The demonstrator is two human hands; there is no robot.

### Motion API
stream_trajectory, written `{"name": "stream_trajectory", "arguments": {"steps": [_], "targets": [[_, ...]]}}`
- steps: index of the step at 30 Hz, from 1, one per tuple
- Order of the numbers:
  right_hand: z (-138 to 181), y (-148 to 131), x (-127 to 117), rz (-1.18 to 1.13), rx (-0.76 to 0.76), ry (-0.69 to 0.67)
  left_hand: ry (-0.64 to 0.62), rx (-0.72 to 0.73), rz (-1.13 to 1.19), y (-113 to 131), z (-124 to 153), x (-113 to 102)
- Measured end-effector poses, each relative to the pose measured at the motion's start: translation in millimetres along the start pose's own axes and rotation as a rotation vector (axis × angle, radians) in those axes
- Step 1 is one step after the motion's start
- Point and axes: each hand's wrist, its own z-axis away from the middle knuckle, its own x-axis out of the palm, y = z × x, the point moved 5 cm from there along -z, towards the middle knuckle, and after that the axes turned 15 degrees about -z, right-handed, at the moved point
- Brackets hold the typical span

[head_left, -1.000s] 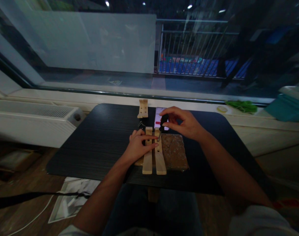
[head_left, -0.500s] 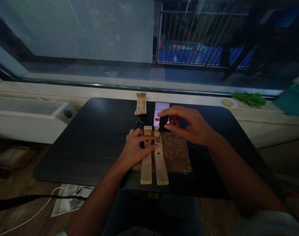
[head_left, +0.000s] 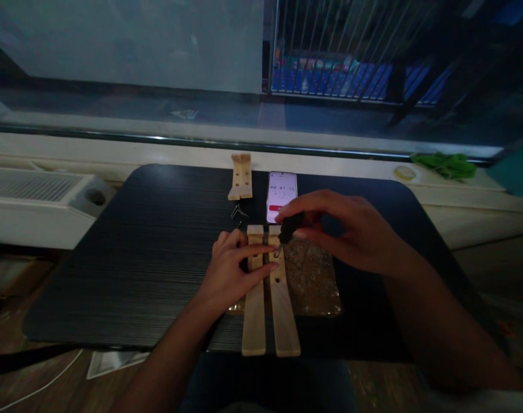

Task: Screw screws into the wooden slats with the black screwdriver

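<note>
Two pale wooden pieces with drilled holes, the left wooden piece (head_left: 254, 321) and the right wooden piece (head_left: 286, 324), lie side by side, their wide ends pointing toward me. My left hand (head_left: 227, 269) rests across the left one, thumb and index finger stretched apart onto the right one, either side of a hole. In my right hand (head_left: 343, 229) a black-handled screwdriver (head_left: 290, 227) is pinched between thumb and fingers, tilted, its metal shaft down at that hole between my left fingertips. Whether a screw sits under the tip, I cannot make out.
Beneath the wood lies a brown plastic-wrapped packet (head_left: 313, 281) on the dark table (head_left: 166, 258). Farther back are a lit phone (head_left: 282, 192), another pair of wooden pieces (head_left: 241, 178) and small metal hardware (head_left: 239, 212). A radiator (head_left: 50, 195) stands left; green cloth (head_left: 446, 166) lies on the sill.
The view has shifted a little closer to the table. My right hand has turned slightly, leaving the screwdriver more tilted. My left hand stays on the wood.
</note>
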Motion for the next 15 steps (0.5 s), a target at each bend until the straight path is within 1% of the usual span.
{"name": "stream_trajectory", "arguments": {"steps": [5,12,15], "targets": [[-0.9,-4.6,2.8,0.002,-0.045,-0.010,0.022,0.011,0.011,-0.6,0.7,0.1],[-1.8,-6.0,5.4,0.018,-0.123,0.016,0.068,0.058,0.015,1.7,2.8,-2.2],[-1.4,-5.6,4.9,0.028,-0.125,0.031,0.084,0.068,0.011,1.9,3.9,-2.8]]}}
